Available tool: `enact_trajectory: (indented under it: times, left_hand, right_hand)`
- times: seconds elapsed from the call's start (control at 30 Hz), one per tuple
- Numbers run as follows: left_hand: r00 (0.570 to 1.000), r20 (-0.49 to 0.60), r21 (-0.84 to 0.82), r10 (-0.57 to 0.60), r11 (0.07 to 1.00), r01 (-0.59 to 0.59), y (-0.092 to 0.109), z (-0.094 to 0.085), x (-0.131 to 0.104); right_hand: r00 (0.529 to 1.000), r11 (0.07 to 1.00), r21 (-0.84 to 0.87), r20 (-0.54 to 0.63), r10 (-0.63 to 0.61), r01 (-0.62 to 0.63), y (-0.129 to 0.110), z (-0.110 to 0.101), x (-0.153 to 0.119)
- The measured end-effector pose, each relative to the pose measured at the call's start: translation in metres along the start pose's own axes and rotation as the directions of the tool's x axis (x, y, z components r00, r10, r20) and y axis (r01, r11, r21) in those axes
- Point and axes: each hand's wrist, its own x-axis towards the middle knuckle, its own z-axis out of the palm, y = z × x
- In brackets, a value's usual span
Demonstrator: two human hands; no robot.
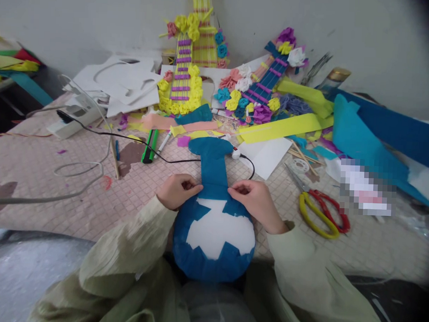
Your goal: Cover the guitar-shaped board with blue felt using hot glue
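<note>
A guitar-shaped cutout [214, 172] covered in blue crepe paper lies in front of me, its neck pointing away and its round body overhanging the table's front edge. A ragged patch of white board [221, 231] shows in the middle of the body. At the left side of the neck's base, my left hand [178, 190] pinches the blue paper edge between thumb and fingers. Opposite it, my right hand [257, 200] pinches the right edge in the same way. The fingertips partly hide the paper they grip.
Scissors [323, 214] with red and yellow handles lie to the right. Behind stand a yellow paper guitar [182, 80] and a blue one [264, 85], both with paper flowers. A green cutter [150, 146], a black cable [131, 138], white board scraps [122, 80] and yellow crepe strips [279, 128] are spread around.
</note>
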Motion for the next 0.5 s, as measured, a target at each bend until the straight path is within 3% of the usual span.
enact_trajectory:
  times: [0.5]
  left_hand:
    - [0.998,0.052,0.044,-0.027,0.999,0.024,-0.0017,-0.0028,0.0037]
  right_hand:
    - [0.999,0.999,0.027,0.028,0.017,-0.018,0.0021,-0.0006,0.0006]
